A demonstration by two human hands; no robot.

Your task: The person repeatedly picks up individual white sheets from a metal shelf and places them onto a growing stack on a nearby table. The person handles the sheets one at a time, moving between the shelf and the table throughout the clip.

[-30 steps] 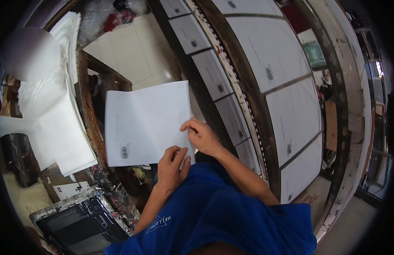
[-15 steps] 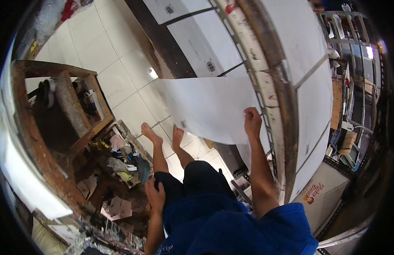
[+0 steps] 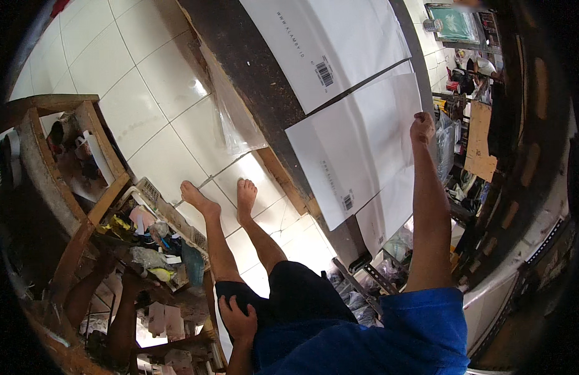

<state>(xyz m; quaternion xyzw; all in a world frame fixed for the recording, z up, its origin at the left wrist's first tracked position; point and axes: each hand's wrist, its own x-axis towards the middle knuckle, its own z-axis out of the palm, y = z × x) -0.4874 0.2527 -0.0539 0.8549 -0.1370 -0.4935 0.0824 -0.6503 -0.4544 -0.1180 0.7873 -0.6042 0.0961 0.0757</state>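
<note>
My right hand [image 3: 422, 128] is closed at the far right corner of a white printed sheet [image 3: 330, 150] that carries a small barcode. The sheet lies over the dark tabletop [image 3: 264, 69], its left corner reaching past the front edge. Another white sheet [image 3: 339, 44] of the same kind lies just beyond it, and part of a third white sheet [image 3: 389, 215] shows on the near side. My left hand [image 3: 239, 319] rests on my thigh with its fingers spread, holding nothing.
Left of my legs stands a wooden shelf unit [image 3: 92, 150] beside a crate [image 3: 170, 215] of mixed odds and ends. Pale tiles [image 3: 158, 94] cover the floor. A metal bracket [image 3: 364, 272] juts out at the table's near end, and cluttered racks stand beyond its right side.
The sheet, raised and curved before, has come down nearly flat on the table. My right hand has moved farther out to the right. The view has shifted, and my left hand stays on my thigh.
</note>
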